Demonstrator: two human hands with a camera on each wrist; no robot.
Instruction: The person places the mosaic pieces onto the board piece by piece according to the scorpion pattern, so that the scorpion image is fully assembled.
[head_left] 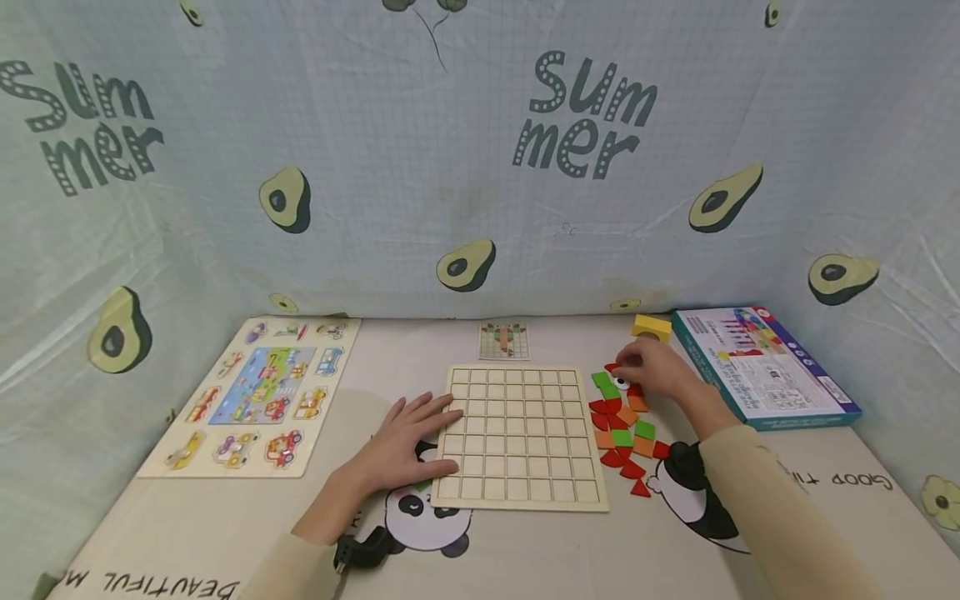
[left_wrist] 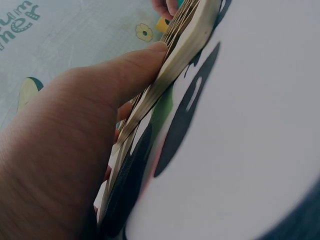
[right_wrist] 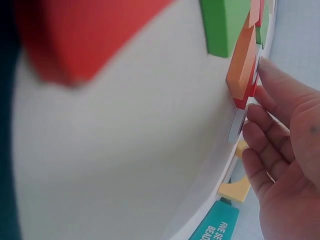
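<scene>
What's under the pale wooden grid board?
A printed black-and-white panda face on the pale tabletop runs under the board at its near-left corner; the rest beneath is covered.

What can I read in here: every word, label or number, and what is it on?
"Sum mer": twice on the hanging cloth.
"BEAUTIFUL M...": upside down on the table cover, cut off by the picture's edge.
"GOOD TI...": also upside down on the table cover, partly hidden by the right sleeve.
"FIVE SE..." and "BEAD...": on the teal edge of the box, cut off.
Remaining print on the box: too small and blurred to read.
</scene>
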